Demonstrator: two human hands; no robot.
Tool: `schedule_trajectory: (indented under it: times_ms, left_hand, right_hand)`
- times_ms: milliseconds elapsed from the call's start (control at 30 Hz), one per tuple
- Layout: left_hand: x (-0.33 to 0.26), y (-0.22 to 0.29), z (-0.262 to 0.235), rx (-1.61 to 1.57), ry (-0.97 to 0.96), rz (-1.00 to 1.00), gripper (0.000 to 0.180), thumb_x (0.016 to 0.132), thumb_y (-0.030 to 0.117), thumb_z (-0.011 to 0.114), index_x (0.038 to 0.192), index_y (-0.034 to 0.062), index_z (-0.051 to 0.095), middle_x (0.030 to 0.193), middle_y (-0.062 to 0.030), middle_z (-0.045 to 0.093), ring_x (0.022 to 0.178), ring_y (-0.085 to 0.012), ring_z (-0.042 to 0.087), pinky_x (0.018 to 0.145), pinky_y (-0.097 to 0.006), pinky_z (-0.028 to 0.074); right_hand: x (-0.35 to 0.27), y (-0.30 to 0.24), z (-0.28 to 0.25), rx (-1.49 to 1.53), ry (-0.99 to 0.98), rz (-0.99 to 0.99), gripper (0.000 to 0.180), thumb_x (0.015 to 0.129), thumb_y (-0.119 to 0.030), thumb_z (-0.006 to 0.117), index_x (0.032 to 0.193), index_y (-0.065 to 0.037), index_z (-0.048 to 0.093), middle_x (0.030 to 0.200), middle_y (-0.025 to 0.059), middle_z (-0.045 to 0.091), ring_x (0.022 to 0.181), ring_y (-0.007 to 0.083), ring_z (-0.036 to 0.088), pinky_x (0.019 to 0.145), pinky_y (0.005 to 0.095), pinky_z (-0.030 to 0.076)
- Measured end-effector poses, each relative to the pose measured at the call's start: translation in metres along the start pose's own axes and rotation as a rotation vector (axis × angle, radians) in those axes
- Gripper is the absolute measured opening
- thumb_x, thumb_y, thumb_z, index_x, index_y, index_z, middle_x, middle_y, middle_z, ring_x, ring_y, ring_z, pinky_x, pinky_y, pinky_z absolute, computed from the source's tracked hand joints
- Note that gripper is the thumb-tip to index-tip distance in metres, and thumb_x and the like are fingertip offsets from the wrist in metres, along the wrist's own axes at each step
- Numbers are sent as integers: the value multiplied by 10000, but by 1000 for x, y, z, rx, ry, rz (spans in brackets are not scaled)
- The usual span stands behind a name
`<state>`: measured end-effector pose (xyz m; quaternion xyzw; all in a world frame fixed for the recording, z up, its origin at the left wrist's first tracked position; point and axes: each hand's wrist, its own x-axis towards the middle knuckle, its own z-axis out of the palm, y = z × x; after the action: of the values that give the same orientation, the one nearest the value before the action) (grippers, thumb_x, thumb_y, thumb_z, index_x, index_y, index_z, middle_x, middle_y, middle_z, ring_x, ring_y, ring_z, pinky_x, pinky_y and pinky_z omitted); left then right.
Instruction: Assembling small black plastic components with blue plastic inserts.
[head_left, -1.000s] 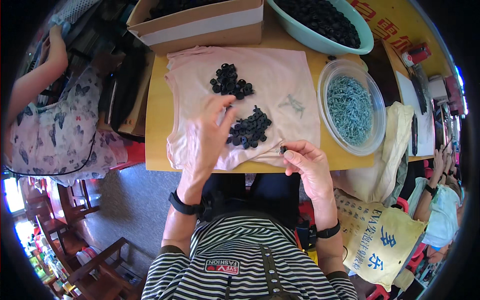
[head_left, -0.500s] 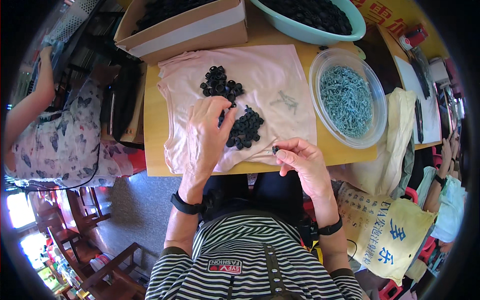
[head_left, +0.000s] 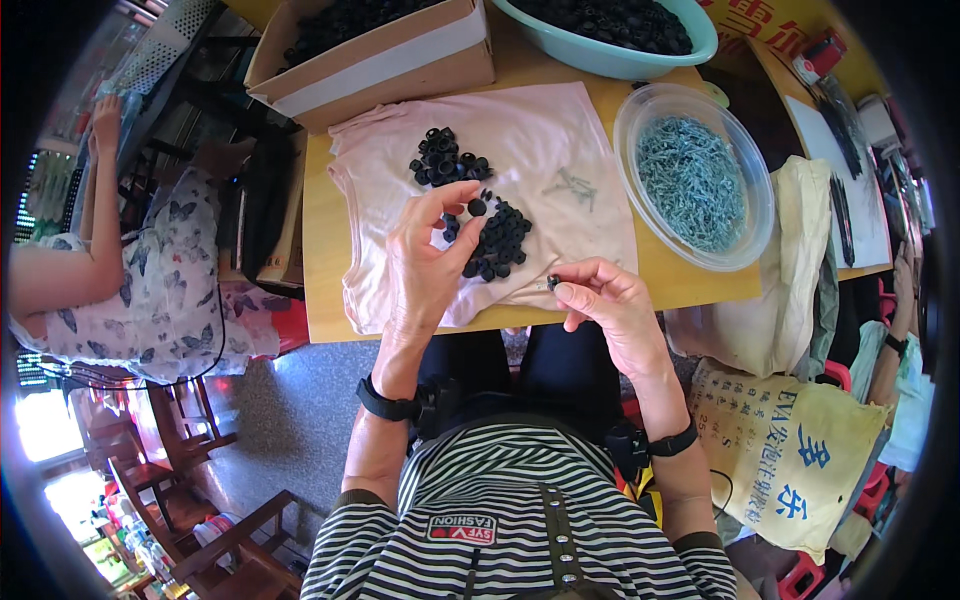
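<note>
Over the pink cloth [head_left: 540, 130], my left hand [head_left: 420, 255] pinches a small round black cap [head_left: 477, 207] between thumb and fingertips. It hovers between two heaps: black ring-shaped caps [head_left: 437, 158] farther off and small black plastic pieces [head_left: 508, 235] just to its right. My right hand [head_left: 612, 308], near the cloth's front edge, grips a small black plastic piece [head_left: 553, 282] with thumb and forefinger; a light tip shows at its side, too small to make out. Several loose screws [head_left: 574, 186] lie on the cloth beyond my right hand.
A clear round tub [head_left: 628, 165] of screws stands on the table's right. At the back are a cardboard box [head_left: 385, 68] and a pale green basin [head_left: 610, 62], both full of black parts. A yellow sack [head_left: 770, 450] sits low on the right. Another person's arm [head_left: 75, 270] is at left.
My left hand has risen from the heap's edge with a black cap now plainly between its fingers. My right hand keeps its black piece in nearly the same place. The whole view has shifted slightly.
</note>
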<state>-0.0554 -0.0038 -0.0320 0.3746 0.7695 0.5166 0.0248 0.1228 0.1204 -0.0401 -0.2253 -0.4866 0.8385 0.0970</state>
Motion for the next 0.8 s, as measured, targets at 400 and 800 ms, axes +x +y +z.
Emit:
schedule_trajectory:
  times_ms: [400,800]
  left_hand:
    - [-32,39,-7,-922,-135,-289,272,854,-47,603,1124,-25,570,1060,-118,637,898,-139,627,665,-235,549]
    - [-52,52,8,-1060,-181,-330,243,835,-26,633,1070,-9,573,1058,-162,638,923,-217,659,832,-329,537]
  right_hand:
    - [-18,-24,18,15,107,-173,242,840,-100,682,1052,8,638,843,46,649,620,86,553,592,190,449]
    - [-28,-30,15,345,62,-107,259,860,-105,657,1087,14,619,851,42,640,693,61,573,521,193,470]
